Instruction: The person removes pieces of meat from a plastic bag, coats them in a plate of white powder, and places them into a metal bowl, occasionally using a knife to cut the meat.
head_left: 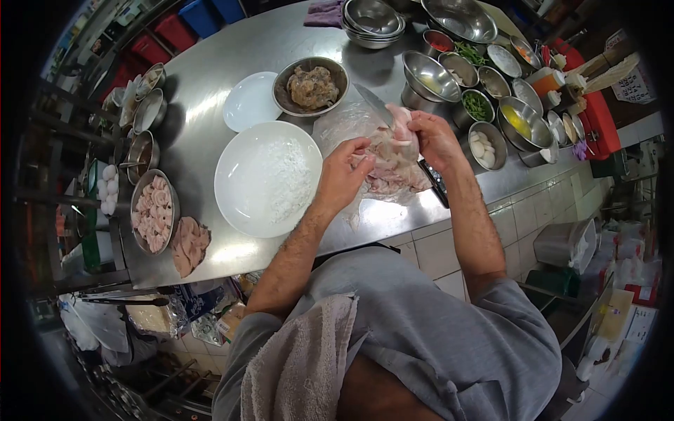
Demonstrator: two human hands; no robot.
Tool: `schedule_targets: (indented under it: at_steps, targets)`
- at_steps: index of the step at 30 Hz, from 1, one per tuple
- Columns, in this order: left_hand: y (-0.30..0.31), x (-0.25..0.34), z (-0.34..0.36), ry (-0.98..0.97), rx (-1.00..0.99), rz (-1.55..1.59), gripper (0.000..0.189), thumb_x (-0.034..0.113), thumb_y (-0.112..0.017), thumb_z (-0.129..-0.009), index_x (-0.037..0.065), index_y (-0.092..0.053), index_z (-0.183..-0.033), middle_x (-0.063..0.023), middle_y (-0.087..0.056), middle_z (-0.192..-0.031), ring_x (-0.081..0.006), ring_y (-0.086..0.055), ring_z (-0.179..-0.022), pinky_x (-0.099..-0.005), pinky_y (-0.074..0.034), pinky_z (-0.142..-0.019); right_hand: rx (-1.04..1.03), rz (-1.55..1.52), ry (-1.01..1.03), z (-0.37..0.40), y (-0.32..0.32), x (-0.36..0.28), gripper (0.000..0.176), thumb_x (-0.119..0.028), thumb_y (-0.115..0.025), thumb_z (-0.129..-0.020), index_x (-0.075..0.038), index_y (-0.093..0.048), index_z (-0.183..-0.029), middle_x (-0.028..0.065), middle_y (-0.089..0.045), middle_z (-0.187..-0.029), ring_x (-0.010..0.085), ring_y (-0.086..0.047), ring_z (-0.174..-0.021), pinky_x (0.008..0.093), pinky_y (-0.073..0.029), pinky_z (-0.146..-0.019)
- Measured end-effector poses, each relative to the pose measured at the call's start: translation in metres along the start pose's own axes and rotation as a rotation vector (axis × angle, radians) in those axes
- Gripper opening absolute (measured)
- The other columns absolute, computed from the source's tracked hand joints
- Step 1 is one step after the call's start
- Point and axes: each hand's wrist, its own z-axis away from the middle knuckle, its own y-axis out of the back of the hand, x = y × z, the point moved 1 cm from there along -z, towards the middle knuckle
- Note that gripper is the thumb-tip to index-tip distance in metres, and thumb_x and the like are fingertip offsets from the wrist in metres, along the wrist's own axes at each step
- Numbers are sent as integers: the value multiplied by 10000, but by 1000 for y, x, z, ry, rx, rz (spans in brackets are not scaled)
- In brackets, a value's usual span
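Note:
My right hand [434, 139] is closed on a pale pink piece of raw meat [401, 125], lifted above the steel table. Below it, more raw meat [393, 174] lies spread on a clear plastic sheet [337, 129]. My left hand [344, 172] is over the left side of this pile, thumb and forefinger apart with a gap between them. A knife [373, 104] shows its blade beyond the meat, pointing away to the left; its handle is hidden. Close by my left hand stands a big white bowl [235, 179] with white powder in it.
A metal bowl [279, 88] of wet, brownish meat stands behind the white bowl, beside a white plate [246, 105]. At left, a bowl [175, 210] holds pink meat pieces, with more meat [189, 245] beside it. Several ingredient bowls [500, 160] line the right side.

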Motion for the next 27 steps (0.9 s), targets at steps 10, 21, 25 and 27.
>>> schedule_targets:
  at_steps: [10, 21, 25, 27]
  targets:
    - [-19, -3, -13, 51, -15, 23, 322, 90, -657, -763, -14, -577, -1058, -65, -594, -927, -99, -559, -789, -238, -486, -699, 40, -54, 59, 13, -15, 48, 264, 34, -531, -805, 70, -541, -1067, 133, -608, -1002, 202, -618, -850, 296, -513, -750]
    - [-10, -46, -4, -171, -326, -445, 321, 63, -638, -711, -17, -576, -1016, -114, -623, -811, -239, -610, -799, -324, -490, -750, 416, -97, 119, 3, -1, 87, 360, 49, -525, -778, 58, -485, -1135, 113, -595, -925, 165, -601, -751, 270, -516, -640]
    - [-2, -39, -6, 46, -363, -454, 229, 91, -593, -742, -9, -586, -947, -128, -624, -815, -249, -611, -802, -349, -474, -756, 512, 193, 157, 13, -9, 82, 464, 31, -582, -750, 3, -449, -1194, 86, -581, -860, 153, -588, -709, 261, -499, -596]
    - [0, -39, -7, 30, -347, -291, 209, 89, -577, -742, -8, -593, -926, -152, -627, -831, -280, -614, -800, -372, -477, -736, 483, 304, 112, 18, -13, 81, 517, 30, -603, -737, -6, -427, -1221, 85, -574, -861, 155, -583, -711, 263, -493, -589]
